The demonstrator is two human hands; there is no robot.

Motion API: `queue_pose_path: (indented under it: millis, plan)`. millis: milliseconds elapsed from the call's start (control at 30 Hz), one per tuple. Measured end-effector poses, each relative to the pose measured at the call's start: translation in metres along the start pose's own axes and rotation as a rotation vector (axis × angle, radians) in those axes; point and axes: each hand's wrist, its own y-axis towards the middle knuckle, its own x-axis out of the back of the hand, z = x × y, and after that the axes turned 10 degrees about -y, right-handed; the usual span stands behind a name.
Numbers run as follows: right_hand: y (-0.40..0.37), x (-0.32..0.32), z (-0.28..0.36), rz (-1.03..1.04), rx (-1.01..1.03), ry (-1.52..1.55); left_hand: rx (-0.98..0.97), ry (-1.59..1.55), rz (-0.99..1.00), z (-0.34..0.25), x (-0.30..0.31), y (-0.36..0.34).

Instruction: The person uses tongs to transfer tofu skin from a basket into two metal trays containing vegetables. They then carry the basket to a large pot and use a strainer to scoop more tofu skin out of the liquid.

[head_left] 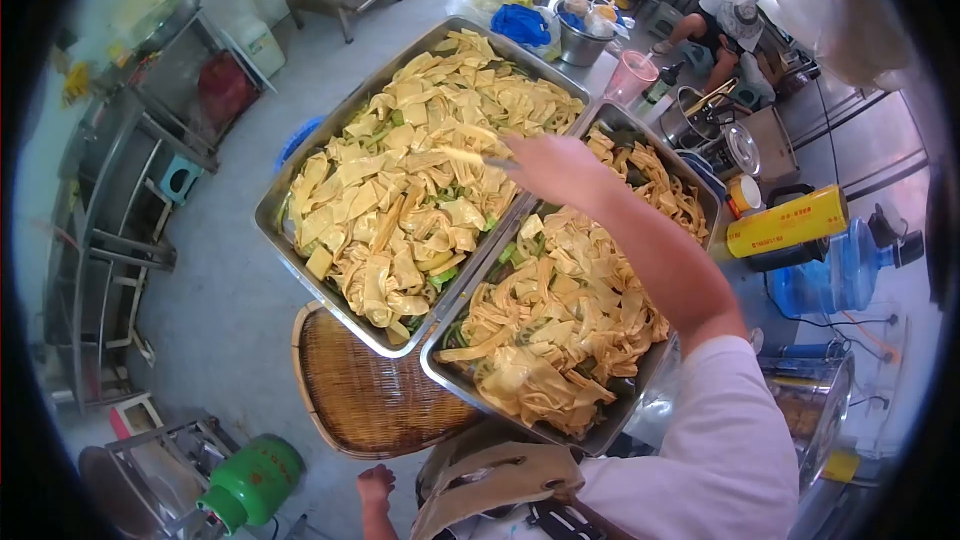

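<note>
My right hand (562, 170) is closed above the inner edges of two large metal trays. A slim grey metal utensil (503, 163) pokes out of its fingers, too blurred to tell its kind, with a pale yellow strip (462, 155) at its tip. Under that tip lies the left tray (330, 302), heaped with cut tofu skin (385, 190) and green vegetable pieces. My forearm crosses the right tray (640, 380), which holds more of the same tofu skin (560, 310). Low by my body, my left hand (376, 485) is curled shut, apart from the trays.
A woven basket (380, 390) sits below the left tray. A green gas cylinder (255, 485) stands at lower left. Metal racks (100, 240) line the left wall. Further right are a yellow box (788, 222), a blue water bottle (830, 270) and a crouching person (735, 25).
</note>
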Motion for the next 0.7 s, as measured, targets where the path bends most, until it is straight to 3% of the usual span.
queue_pose_path:
  millis: [100,133,200,267,333,433,533,633,700]
  plan:
    - [0.069,-0.024,0.003,-0.024,-0.026,0.028,0.012,0.051,0.13,-0.004,0.006,0.008]
    - [0.081,-0.031,0.008,0.022,0.005,-0.009,-0.006,0.043,0.071,-0.007,0.006,0.007]
    - [0.078,-0.03,0.015,0.087,0.102,-0.098,-0.03,0.017,-0.051,-0.016,-0.001,-0.012]
    - [0.045,-0.018,0.019,0.128,0.245,-0.213,-0.034,0.022,-0.018,-0.002,0.009,0.002]
    - [0.037,0.018,0.022,0.082,0.167,-0.163,-0.031,0.004,-0.021,0.007,0.007,-0.003]
    - [0.069,0.027,0.029,0.034,0.04,-0.036,-0.088,0.338,0.167,0.06,0.041,0.042]
    - [0.136,0.007,0.044,-0.032,-0.008,0.068,-1.067,1.281,0.6,0.074,0.069,0.068]
    - [0.151,-0.025,0.079,-0.022,0.063,0.142,-0.927,0.649,0.272,0.093,0.065,0.058]
    - [0.133,-0.033,0.091,-0.033,0.163,0.067,-0.944,0.585,0.26,0.086,0.059,0.045]
